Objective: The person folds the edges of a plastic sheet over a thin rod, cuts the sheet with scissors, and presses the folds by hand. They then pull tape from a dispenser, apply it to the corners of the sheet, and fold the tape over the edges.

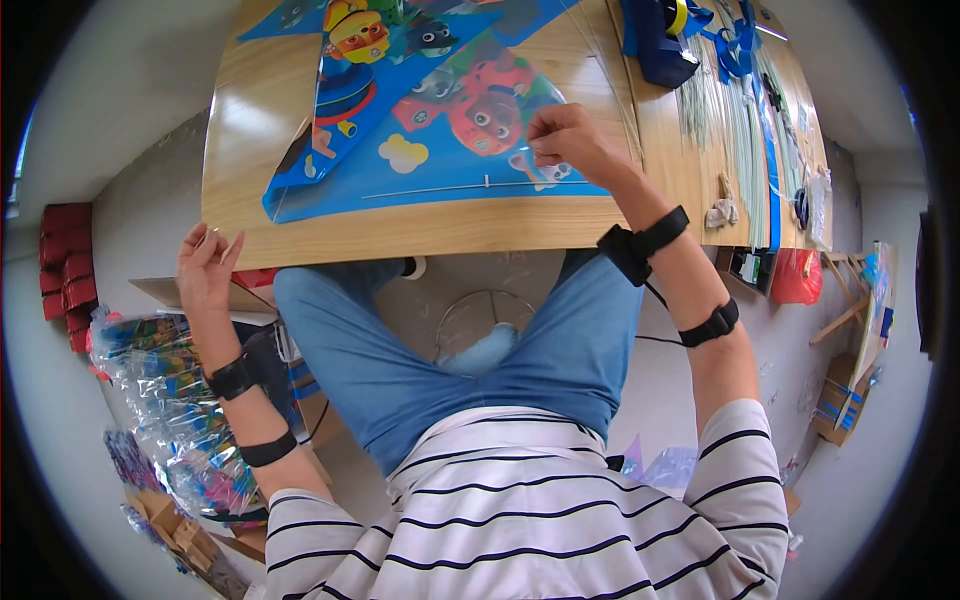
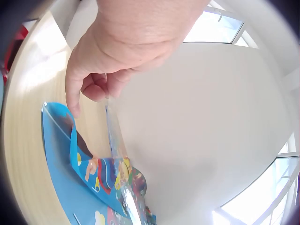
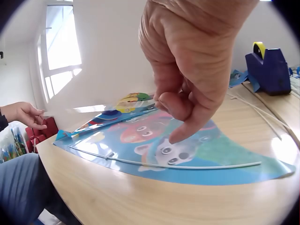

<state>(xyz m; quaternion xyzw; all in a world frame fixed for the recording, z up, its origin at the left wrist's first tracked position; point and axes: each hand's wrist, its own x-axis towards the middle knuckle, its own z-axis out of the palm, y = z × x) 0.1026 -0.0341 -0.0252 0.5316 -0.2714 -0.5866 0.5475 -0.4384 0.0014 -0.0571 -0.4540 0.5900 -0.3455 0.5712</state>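
Observation:
A blue printed plastic sheet (image 1: 345,195) with cartoon animals lies on the wooden table, its left part folded over. Along its near edge runs a thin white rod (image 3: 213,167) with a small piece on it. Off the table's left corner, my left hand (image 1: 207,268) pinches a clear film (image 2: 114,129) between thumb and fingers. Over the right part of the sheet, my right hand (image 1: 575,145) has its fingers curled; in the right wrist view the clear film's edge reaches these fingers (image 3: 176,105). The film stretches between both hands, faint in places.
A dark blue tape dispenser (image 3: 269,70) stands at the back right. Thin rods (image 1: 745,150) and blue ribbons (image 1: 738,45) lie on the table's right part. A pile of shiny plastic packages (image 1: 175,400) is at lower left, and a red bag (image 1: 796,277) hangs at right.

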